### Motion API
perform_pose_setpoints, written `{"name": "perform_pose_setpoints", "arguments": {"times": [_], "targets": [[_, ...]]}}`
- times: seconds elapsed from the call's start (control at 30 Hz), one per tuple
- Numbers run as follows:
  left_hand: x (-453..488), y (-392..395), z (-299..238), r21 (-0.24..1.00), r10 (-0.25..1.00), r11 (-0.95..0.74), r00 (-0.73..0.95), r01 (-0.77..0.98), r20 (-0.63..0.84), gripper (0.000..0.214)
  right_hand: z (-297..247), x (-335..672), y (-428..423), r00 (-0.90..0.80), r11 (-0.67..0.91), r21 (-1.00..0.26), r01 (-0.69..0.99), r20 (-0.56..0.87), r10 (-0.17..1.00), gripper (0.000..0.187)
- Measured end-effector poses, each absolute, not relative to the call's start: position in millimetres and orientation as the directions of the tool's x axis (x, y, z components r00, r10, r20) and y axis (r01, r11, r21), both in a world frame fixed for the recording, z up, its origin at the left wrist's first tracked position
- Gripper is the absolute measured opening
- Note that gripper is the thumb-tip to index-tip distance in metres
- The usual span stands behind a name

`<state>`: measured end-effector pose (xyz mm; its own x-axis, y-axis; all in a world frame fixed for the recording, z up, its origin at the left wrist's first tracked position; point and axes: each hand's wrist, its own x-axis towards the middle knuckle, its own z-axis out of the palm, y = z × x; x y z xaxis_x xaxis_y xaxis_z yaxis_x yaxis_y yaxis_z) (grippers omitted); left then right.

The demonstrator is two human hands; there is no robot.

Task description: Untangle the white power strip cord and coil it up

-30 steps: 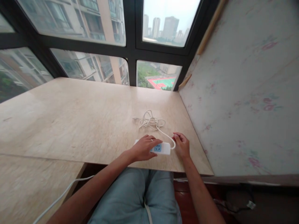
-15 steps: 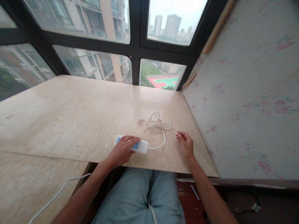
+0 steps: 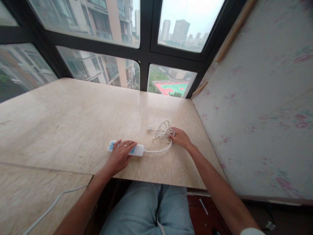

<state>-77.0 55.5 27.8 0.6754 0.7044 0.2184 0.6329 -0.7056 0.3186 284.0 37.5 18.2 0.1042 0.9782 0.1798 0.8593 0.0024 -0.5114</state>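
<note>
The right hand (image 3: 180,137) has its thumb and fingers closed around the edge of a loosely tangled, off-white, thin rubbery-looking cord (image 3: 164,131), at the tangle's 3 o'clock side; how firmly they pinch cannot be told. The left hand (image 3: 121,153) lies palm down across a long white power strip with pale blue socket faces (image 3: 140,150), fingers over its top and thumb by the near edge, gripping it across its width. A thin band ring (image 3: 125,146) circles one finger.

With 12 o'clock towards the window, the strip's long axis runs about 9 to 3, its right end slightly nearer the person. The cord leaves that end at 3 o'clock, sweeps along the surface and bends up into the tangle. From the left fingers the tangle lies at 2 o'clock, clearly apart; the right hand is the nearer one, touching it. From the right fingers the strip sits towards 8 o'clock. A small whitish plug (image 3: 149,129) lies just beyond the tangle's 9 o'clock side.

Beneath everything is a beige, marble-patterned tabletop (image 3: 80,120). Farther out, a thin white cable (image 3: 56,199) crosses its 7 o'clock corner, a flower-printed pale wall (image 3: 254,137) rises at 3, and a black-framed window (image 3: 144,52) stands at 12.
</note>
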Motion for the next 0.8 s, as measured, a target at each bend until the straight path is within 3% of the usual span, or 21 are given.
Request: {"name": "perform_pose_setpoints", "arguments": {"times": [0.07, 0.17, 0.37, 0.47, 0.67, 0.8], "targets": [[-79.0, 57.9, 28.0, 0.321, 0.730, -0.681, 0.644, 0.658, 0.228, 0.059, 21.4, 285.6, 35.3, 0.128, -0.047, -0.519, 0.854, 0.122, 0.984, 0.021], [-82.5, 63.4, 27.2, 0.299, 0.774, -0.633, 0.588, 0.714, 0.234, 0.059, 22.4, 284.2, 22.5, 0.250, -0.139, -0.580, 0.802, 0.115, 0.961, 0.019], [-77.6, 74.5, 26.2, 0.223, 0.850, -0.524, 0.490, 0.822, 0.194, 0.050, 6.6, 262.4, -14.4, 0.628, -0.299, -0.749, 0.592, 0.196, 0.753, 0.045], [-71.5, 78.5, 27.8, 0.184, 0.870, -0.489, 0.463, 0.852, 0.168, 0.049, 0.1, 241.8, -32.0, 0.754, -0.300, -0.854, 0.425, 0.151, 0.639, 0.050], [-60.5, 77.8, 31.2, 0.116, 0.902, -0.423, 0.406, 0.898, 0.148, 0.048, 5.3, 205.7, -62.1, 0.660, -0.139, -0.985, 0.103, -0.037, 0.750, 0.055], [-40.2, 63.7, 30.2, 0.225, 0.860, -0.496, 0.438, 0.839, 0.262, 0.046, 5.9, 213.1, -78.3, 0.598, -0.092, -0.996, 0.008, -0.069, 0.798, 0.050]]}}
